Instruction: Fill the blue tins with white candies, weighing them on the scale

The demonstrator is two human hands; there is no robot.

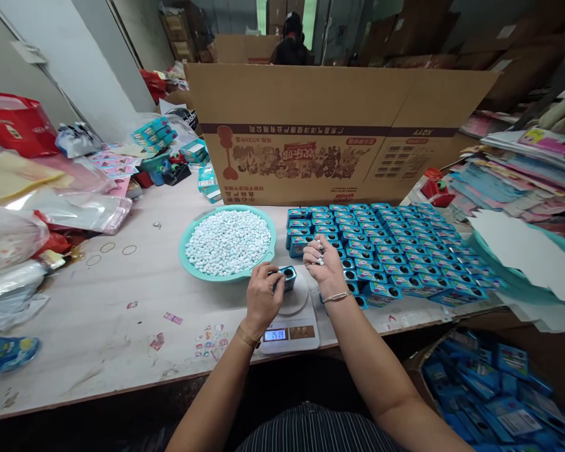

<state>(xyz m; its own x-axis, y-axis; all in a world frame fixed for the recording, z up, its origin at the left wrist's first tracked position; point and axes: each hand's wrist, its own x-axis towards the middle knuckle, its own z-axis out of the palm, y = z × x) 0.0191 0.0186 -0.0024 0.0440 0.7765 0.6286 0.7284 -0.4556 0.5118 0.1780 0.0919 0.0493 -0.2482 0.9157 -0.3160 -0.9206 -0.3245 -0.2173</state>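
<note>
My left hand (262,295) grips a small blue open tin (288,277) that rests on the pan of a white digital scale (292,324); the display reads 15.4. My right hand (322,258) hovers just right of the tin, fingers curled around several small white tablets. A teal bowl (195,227) heaped with white tablets sits left of the scale. Rows of the same blue tins (390,251) cover the table right of my hands.
A large cardboard sheet (329,132) stands behind the bowl and tins. Plastic bags and a red bag (19,122) clutter the left. Paper sheets (522,169) pile at the right. A carton of blue packs (494,389) sits below the table edge. A person stands behind the cardboard.
</note>
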